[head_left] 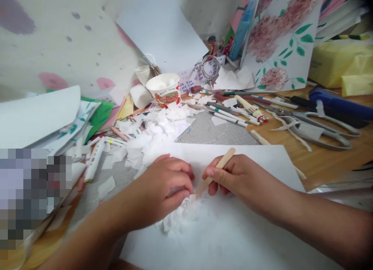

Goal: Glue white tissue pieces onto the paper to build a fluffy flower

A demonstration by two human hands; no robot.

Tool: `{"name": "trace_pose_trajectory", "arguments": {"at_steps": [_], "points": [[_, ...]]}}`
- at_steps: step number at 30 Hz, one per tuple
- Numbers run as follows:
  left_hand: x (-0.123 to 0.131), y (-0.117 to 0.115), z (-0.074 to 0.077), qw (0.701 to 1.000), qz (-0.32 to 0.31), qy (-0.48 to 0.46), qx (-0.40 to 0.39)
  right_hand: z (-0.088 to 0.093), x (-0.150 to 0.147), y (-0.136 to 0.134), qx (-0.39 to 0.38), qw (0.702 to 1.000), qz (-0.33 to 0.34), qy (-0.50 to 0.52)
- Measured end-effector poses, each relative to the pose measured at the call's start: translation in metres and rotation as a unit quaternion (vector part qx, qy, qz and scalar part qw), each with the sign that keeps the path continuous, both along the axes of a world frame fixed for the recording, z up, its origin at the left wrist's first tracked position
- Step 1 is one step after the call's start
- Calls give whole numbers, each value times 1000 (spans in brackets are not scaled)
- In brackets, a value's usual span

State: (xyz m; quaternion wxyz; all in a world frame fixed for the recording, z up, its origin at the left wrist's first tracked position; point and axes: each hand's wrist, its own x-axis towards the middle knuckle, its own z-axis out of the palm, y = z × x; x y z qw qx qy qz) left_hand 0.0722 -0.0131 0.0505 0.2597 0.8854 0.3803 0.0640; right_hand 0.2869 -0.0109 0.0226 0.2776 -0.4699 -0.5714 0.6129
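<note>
Centrally, wooden stick is gripped by R hand, w/ its tip at white scraps beside L hand, loosely curled, hold unclear.

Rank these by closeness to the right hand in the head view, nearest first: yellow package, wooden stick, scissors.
1. Wooden stick: held in the right hand.
2. Scissors: right, beyond the hand.
3. Yellow package: farther back, far right.
</note>
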Motion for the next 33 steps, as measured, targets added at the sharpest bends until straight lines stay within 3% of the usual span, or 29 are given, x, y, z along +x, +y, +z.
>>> {"name": "trace_pose_trajectory", "arguments": {"at_steps": [2,4,8,11,19,25,29,33], "points": [[-1,1,0,1000,-5,-21,0,0,6,2,-28,997,-48,50],[-5,4,-2,999,28,-46,4,0,14,3,-45,987,-119,95],[-22,18,-7,966,238,-19,103,4,32,2,-50,962,-218,155],[-37,35,-10,936,308,19,168,7,46,1,-63,943,-270,184],[-31,76,-8,915,301,150,224,5,61,4,-36,943,-282,175],[-28,96,-6,908,273,201,246,7,63,-4,-21,961,-225,160],[-30,89,2,905,288,180,255,11,62,-4,-26,961,-225,156],[-21,61,8,923,277,125,237,12,57,-4,-18,959,-245,141]]}}
